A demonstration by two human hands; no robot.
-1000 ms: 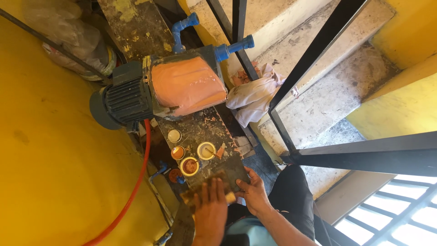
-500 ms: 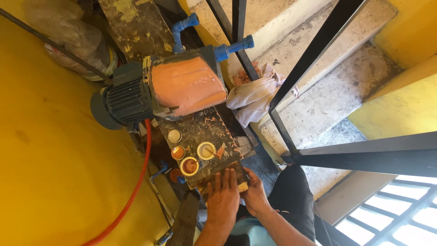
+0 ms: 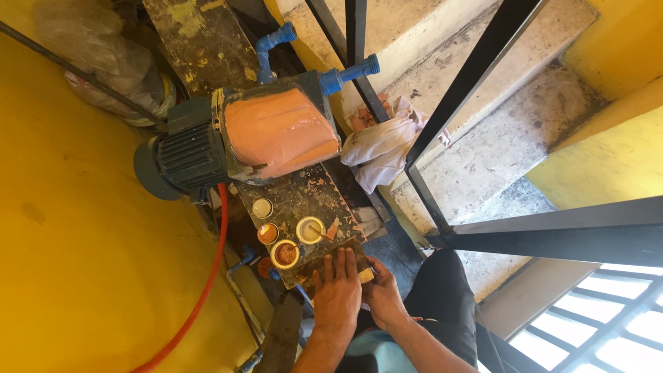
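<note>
While we are scanning from the left, we are noting the yellow wall (image 3: 76, 228), an orange hose (image 3: 200, 290) running down it, and a dark motor (image 3: 181, 155) joined to a pump casing (image 3: 280, 131) already coated in fresh orange-pink paint, with blue pipe fittings (image 3: 349, 71) above still uncoated. Below the casing, we are seeing four small paint tins (image 3: 284, 253) sitting open on a stained wooden plank (image 3: 304, 200), so painting appears partly done. Our left hand (image 3: 337, 293) is lying flat, fingers spread, pressing on a paint-smeared board (image 3: 331, 266) at the plank's near end; our right hand (image 3: 382, 293) is gripping that board's right edge, though we cannot tell how tightly. The board is looking dark, blotched with orange and yellow, its end grain pale. Further right, a white rag (image 3: 387, 145) is hanging by the black railing (image 3: 456, 103) above concrete steps (image 3: 497, 138).
</note>
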